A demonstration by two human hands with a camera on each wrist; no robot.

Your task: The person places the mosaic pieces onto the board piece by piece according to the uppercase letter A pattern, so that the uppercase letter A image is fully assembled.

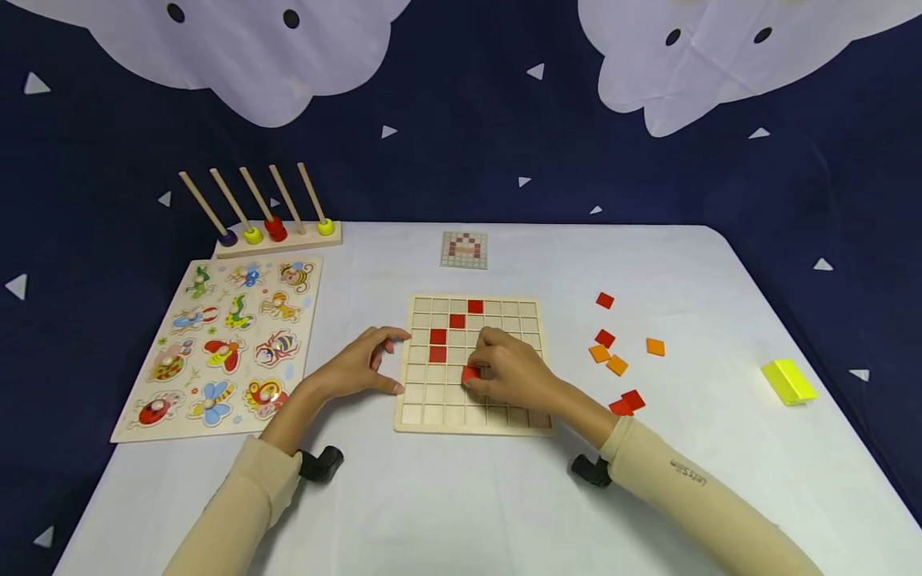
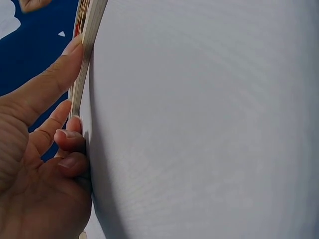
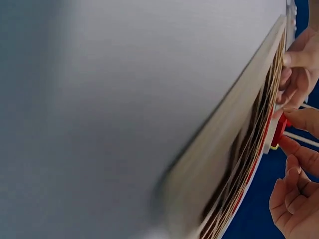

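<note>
A wooden grid board (image 1: 468, 430) lies flat on the white table, with several red square tiles (image 1: 438, 354) set in its upper-left cells. Over the middle of the grid, my right hand (image 1: 515, 364) pinches another red square tile (image 3: 280, 130) between thumb and fingertips; whether that tile touches the board cannot be told. My left hand (image 1: 356, 364) rests at the board's left side, thumb and index finger spread apart and touching the rim. In the left wrist view its other fingers are bent beside the board's edge.
Loose red tiles (image 1: 605, 301) and orange tiles (image 1: 655, 346) lie right of the board. A yellow block (image 1: 789, 382) is farther right. Behind the board lies a small pattern card (image 1: 464, 264). An insect puzzle (image 1: 248, 352) and a peg stand with rings (image 1: 281, 240) occupy the left side.
</note>
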